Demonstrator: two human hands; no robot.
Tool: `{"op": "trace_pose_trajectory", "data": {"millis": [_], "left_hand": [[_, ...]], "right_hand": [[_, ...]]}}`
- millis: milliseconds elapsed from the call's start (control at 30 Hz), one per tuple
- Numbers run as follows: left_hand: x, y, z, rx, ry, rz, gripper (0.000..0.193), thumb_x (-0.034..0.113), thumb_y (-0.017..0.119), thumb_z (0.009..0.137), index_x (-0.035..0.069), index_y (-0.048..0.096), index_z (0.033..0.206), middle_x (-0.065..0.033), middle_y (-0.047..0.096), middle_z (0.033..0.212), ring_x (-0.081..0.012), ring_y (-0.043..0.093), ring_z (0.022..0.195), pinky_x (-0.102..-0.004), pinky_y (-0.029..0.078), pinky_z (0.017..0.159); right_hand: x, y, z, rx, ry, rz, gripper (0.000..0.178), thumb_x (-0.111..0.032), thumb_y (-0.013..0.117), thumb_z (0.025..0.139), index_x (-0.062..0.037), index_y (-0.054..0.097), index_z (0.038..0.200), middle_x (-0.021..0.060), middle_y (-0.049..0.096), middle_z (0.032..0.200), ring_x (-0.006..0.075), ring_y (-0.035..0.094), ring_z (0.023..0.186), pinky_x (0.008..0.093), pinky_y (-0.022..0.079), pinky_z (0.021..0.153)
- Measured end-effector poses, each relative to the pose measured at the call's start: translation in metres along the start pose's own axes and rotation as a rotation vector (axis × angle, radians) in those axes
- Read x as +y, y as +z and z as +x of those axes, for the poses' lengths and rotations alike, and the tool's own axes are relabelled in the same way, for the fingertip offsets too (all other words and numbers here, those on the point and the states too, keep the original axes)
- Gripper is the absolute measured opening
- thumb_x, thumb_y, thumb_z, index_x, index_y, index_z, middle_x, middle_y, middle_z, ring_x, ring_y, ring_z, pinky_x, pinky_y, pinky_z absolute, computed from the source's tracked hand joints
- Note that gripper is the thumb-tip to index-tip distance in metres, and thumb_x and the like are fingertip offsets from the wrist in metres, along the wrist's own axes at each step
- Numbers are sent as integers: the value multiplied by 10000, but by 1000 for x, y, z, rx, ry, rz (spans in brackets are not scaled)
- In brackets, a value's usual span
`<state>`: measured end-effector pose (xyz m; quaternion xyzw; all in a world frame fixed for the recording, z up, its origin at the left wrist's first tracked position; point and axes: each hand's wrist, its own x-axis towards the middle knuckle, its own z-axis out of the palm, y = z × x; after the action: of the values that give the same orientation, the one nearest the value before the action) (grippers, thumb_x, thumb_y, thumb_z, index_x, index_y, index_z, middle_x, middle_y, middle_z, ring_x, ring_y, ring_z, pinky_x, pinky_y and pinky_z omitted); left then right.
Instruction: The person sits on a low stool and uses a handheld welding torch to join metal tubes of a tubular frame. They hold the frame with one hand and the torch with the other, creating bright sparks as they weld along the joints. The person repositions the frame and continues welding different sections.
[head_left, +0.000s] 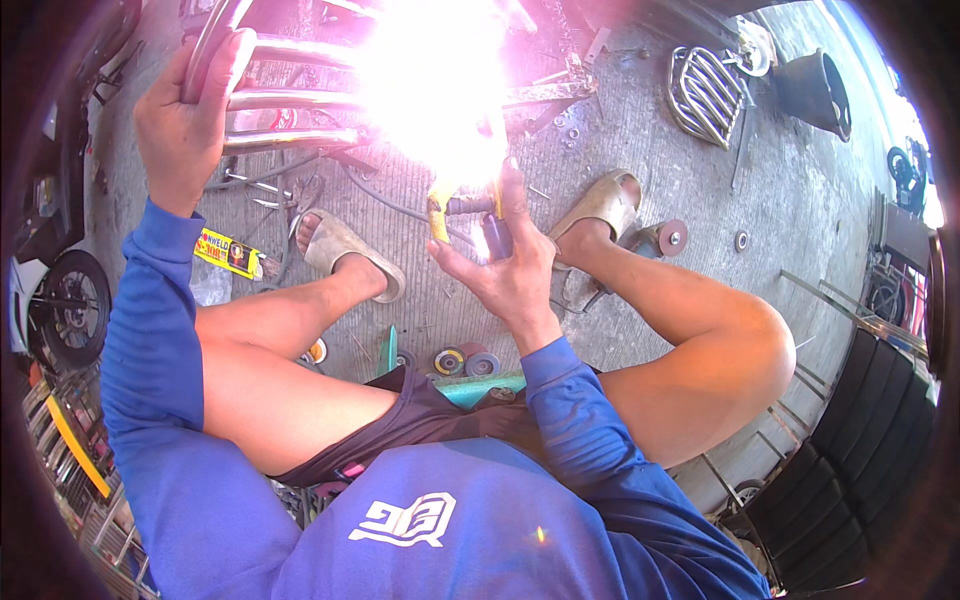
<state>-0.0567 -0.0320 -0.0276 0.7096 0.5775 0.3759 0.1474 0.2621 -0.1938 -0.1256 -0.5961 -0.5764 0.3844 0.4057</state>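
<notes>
A blinding white-pink welding arc (430, 80) burns at the top middle and hides the joint beneath it. To its left, my left hand (185, 125) is closed round the curved end of a shiny rack of bent metal tubes (295, 99), whose parallel bars run into the glare. My right hand (517, 275), just below the arc, grips a welding electrode holder (439, 210) with yellow parts and a dark handle. Glare swallows the holder's tip and any rod in it. Right of the light, a rusty metal piece (550, 92) sticks out.
My sandalled feet rest either side of a cable (385, 207). An angle grinder (660, 239) lies by the right foot, grinding discs (465, 361) between my legs. A yellow packet (226, 252) lies left. Another tubular rack (706, 98) and a dark bucket (812, 95) stand far right.
</notes>
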Motion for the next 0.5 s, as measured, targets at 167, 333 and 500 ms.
{"op": "trace_pose_trajectory", "data": {"millis": [167,333,500], "left_hand": [[-4,1,-1,49,30,78,287,243,678,1052,41,752,1243,-32,780,991,-75,696,841,-242,532,770],[-7,-3,3,55,105,209,266,217,688,1042,62,749,1250,-65,775,1002,-91,662,860,-266,524,811],[-8,-7,7,23,505,448,279,230,688,1045,58,746,1256,-77,774,1032,-92,666,890,-265,527,840]], "right_hand": [[-1,1,2,27,-51,-85,1159,-269,950,740,-117,278,1672,90,779,1128,183,763,924,332,621,795],[-2,0,1,19,-28,-80,1158,-265,949,742,-149,275,1677,84,779,1126,190,764,952,339,623,804],[1,2,2,42,-90,-65,1198,-285,957,734,-168,243,1688,86,779,1128,198,765,936,336,625,793]]}}
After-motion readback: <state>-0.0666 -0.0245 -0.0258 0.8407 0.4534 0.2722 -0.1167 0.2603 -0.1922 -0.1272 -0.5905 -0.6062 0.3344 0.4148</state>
